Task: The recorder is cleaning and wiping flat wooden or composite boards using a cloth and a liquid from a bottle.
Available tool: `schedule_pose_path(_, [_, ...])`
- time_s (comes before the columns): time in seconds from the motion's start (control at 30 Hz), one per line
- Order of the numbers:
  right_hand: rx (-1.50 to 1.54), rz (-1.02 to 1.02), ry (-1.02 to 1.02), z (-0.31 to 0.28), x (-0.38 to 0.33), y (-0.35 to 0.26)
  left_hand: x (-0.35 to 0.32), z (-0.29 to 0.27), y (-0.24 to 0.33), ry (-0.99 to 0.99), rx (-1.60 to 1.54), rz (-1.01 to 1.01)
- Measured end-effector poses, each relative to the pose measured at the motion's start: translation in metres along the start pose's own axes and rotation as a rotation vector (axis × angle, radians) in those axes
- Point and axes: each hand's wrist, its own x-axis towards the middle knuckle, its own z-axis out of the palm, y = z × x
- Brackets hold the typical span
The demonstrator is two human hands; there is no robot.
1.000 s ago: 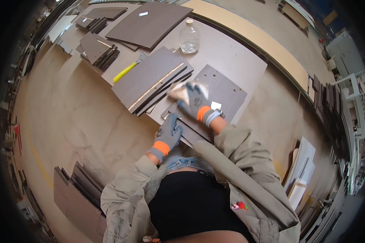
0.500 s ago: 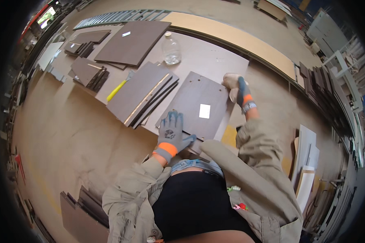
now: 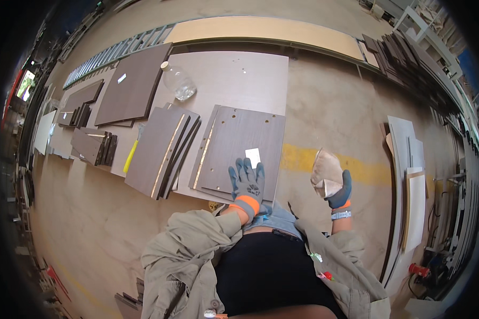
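while one hand (image 3: 247, 186) rests, another (image 3: 339, 198) grips one cloth (image 3: 326, 169).

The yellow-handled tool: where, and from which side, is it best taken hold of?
Probably around its yellow handle, from the near left: that end points toward the near edge of the table, while the panel stack crowds its right.

- I count one bundled beige cloth (image 3: 326, 169) in my grey-gloved right hand (image 3: 340, 192)
- One clear plastic bottle (image 3: 180, 83) beyond my gloved left hand (image 3: 248, 183)
- One yellow-handled tool (image 3: 131, 156) left of both hands
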Motion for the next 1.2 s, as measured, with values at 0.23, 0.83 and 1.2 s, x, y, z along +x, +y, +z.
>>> schedule_pose_path(0.23, [0.044,0.006,0.074,0.015,0.006,0.02,0.012,0.039,0.001,0.151,0.142,0.083])
schedule_pose_path(0.83, [0.144,0.067,-0.067,0.025,-0.016,0.026,-0.03,-0.175,-0.136,1.038,-1.039,0.039])
schedule_pose_path(1.2, [0.034,-0.043,-0.044,0.027,-0.006,0.006,-0.035,0.006,-0.197,0.919,-2.031,-0.061])
